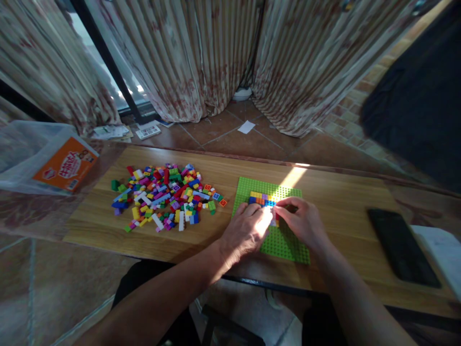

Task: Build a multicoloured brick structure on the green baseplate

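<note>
A green studded baseplate point(284, 247) lies on the wooden table, carrying a low block of coloured building bricks point(257, 197) in yellow, orange, blue and other colours. My left hand point(248, 226) rests over the left and near side of these bricks, its fingers curled down; what its fingertips hold, if anything, is hidden. From the right, my right hand point(304, 221) reaches in with thumb and index finger closed at the bricks' right edge, pinching a small building brick there. The fingers partly cover that brick. Sunlight falls across both hands.
Left of the baseplate spreads a pile of loose bricks point(165, 192) in mixed colours. A clear plastic bin point(39, 129) with an orange label stands at the far left. On the table's right lie a black phone-like slab point(401, 245) and white paper point(437, 250). Curtains hang beyond.
</note>
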Demonstrator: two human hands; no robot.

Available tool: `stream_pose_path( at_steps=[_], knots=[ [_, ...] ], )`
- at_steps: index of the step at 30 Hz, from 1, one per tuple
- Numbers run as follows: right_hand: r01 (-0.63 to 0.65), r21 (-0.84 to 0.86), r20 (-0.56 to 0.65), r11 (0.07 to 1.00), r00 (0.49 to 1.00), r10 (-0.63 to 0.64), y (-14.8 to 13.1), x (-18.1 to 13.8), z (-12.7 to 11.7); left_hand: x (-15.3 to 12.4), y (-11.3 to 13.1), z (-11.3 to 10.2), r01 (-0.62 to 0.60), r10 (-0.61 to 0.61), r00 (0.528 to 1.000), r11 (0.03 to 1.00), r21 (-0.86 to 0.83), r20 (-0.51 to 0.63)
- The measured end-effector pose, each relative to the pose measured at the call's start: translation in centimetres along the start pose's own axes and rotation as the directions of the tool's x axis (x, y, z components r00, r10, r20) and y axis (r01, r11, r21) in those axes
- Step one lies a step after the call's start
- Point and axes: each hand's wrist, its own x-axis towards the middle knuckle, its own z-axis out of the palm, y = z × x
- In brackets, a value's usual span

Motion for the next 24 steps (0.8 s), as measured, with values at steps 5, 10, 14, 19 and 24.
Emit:
stream_pose_path(
  at_steps=[5, 10, 14, 19, 24],
  knots=[
    [-0.02, -0.026, 0.006, 0.999, 1.0, 0.02, -0.5, 0.0, 0.1, -0.1, 0.2, 0.7, -0.013, 0.029, 0.996, 0.984, 0.178, -0.089],
    [-0.022, 0.003, 0.03, 1.0, 0.999, 0.022, -0.5, 0.0, 0.1, -0.3, 0.7, 0.7, -0.004, 0.052, 0.99, 0.941, 0.339, -0.132],
    [-0.046, 0.038, 0.075, 0.998, 0.996, 0.043, -0.2, 0.1, 0.0, -0.3, 0.7, 0.7, -0.008, 0.063, 0.99, 0.918, 0.396, -0.127],
    [-0.068, 0.055, 0.059, 0.996, 0.996, 0.065, -0.4, 0.2, 0.1, -0.4, 0.9, 0.9, -0.009, 0.068, 0.991, 0.899, 0.438, -0.119],
    [-0.078, 0.076, 0.05, 0.994, 0.996, 0.074, -0.4, 0.3, 0.3, -0.3, 1.3, 0.8, -0.003, 0.075, 0.988, 0.886, 0.463, -0.137]
  ],
)
